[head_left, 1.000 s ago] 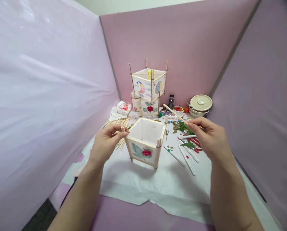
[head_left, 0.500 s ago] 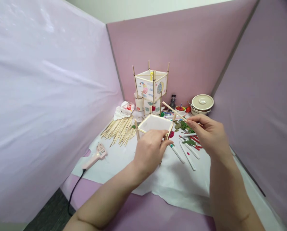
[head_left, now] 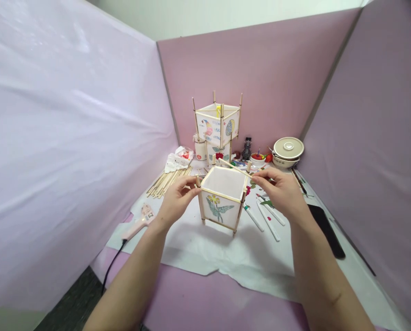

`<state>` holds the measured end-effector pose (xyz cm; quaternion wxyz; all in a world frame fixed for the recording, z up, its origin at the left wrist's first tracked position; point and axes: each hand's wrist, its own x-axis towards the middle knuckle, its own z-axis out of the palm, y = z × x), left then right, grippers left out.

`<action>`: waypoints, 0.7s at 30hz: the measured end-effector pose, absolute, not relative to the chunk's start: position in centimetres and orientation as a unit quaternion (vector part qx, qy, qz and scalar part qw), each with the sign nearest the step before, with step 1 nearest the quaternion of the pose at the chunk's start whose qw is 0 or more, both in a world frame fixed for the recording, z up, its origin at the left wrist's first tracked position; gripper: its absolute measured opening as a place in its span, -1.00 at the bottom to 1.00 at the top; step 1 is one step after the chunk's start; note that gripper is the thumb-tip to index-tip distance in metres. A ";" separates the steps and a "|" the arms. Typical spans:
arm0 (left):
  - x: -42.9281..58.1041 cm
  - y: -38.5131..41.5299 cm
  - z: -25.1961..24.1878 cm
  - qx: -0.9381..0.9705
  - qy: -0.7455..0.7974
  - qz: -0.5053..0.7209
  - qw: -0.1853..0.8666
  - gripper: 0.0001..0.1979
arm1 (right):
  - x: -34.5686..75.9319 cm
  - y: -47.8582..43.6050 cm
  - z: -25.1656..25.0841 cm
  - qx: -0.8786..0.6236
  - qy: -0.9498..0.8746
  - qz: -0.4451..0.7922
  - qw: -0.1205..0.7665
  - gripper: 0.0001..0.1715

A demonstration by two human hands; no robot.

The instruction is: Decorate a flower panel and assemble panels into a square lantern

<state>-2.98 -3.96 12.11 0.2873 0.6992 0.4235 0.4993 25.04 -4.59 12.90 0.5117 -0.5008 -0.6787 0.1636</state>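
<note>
A small lantern [head_left: 219,209] with white panels in a wooden stick frame stands in front of me, its top open and a yellow flower with green leaves on the front panel. My left hand [head_left: 179,197] pinches the frame at its upper left corner post. Between the thumb and fingers of my right hand [head_left: 274,186] is a thin wooden stick [head_left: 233,168], which slants over the back right part of the lantern's top rim. Behind it stands a taller two-tiered lantern [head_left: 212,128] with painted panels.
A pale pink glue gun [head_left: 141,223] with a black cord and a pile of sticks [head_left: 164,181] lie left. White pens [head_left: 269,223], a black phone [head_left: 325,230] and a lidded bowl [head_left: 288,149] are on the right. Fabric walls enclose the table.
My left hand has gone from the lantern's right front corner to its left corner, uncovering the flower panel. My right hand has moved slightly left, bringing the stick over the rim.
</note>
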 end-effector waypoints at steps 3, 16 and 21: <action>-2.7 -4.4 12.0 0.683 0.423 0.505 0.315 -0.84 | 24.6 -4.3 12.6 -0.494 -0.694 0.157 0.499 -0.76; -4.5 -6.3 14.5 0.701 0.461 0.462 0.288 -0.72 | 23.9 -4.4 12.9 -0.469 -0.731 0.171 0.465 -0.85; -5.4 -3.6 17.1 0.702 0.486 0.473 0.218 -0.71 | 23.9 -3.7 13.9 -0.468 -0.751 0.166 0.435 -0.85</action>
